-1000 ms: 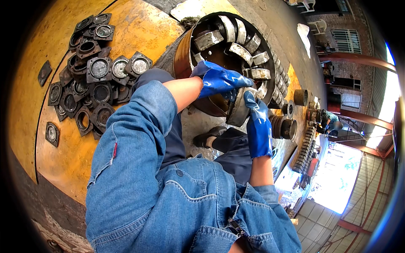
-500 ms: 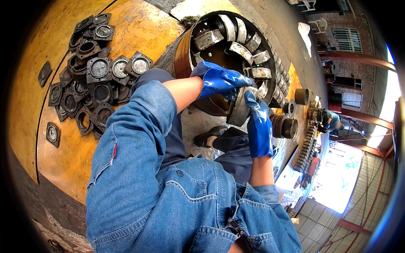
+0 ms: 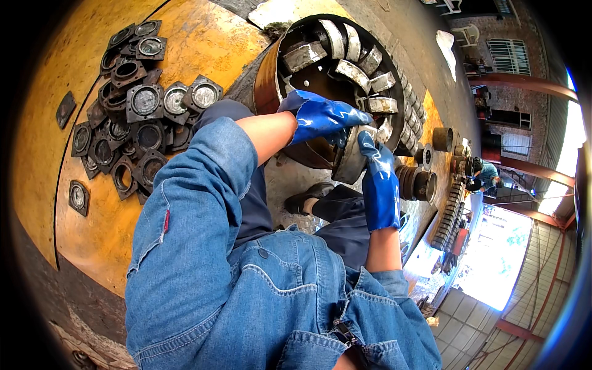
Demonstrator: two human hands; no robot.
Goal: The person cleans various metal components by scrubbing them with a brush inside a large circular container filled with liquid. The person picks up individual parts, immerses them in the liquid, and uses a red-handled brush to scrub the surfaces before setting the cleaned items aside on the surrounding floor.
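A grey, curved metal part [image 3: 349, 163] stands tilted between the two blue-gloved hands at the near right edge of a round rusty tub [image 3: 266, 83]; whether it rests on that rim or hangs free of it, I cannot tell. The right hand [image 3: 379, 179] grasps it from the right, thumb laid on the near face and the other fingers out of sight behind. The left hand [image 3: 327, 120] reaches across the tub's near edge with its fingers over the part's upper end — bent at the knuckles, but whether they close on metal or only press against it cannot be made out. The part looks heavy for its bulk, stiff and unlikely to bend or chip; its dull sheen and the wet shine of the gloves suggest a slippery skin, so the side edges near each end, rather than the smooth curved face, seem the safer hold. Similar curved pieces [image 3: 353, 75] lie along the tub's far and right walls, around murky liquid [image 3: 320, 81] of unknown depth. The left glove covers the tub's near inside, and at the far right a co-worker [image 3: 488, 175] is too small to read.
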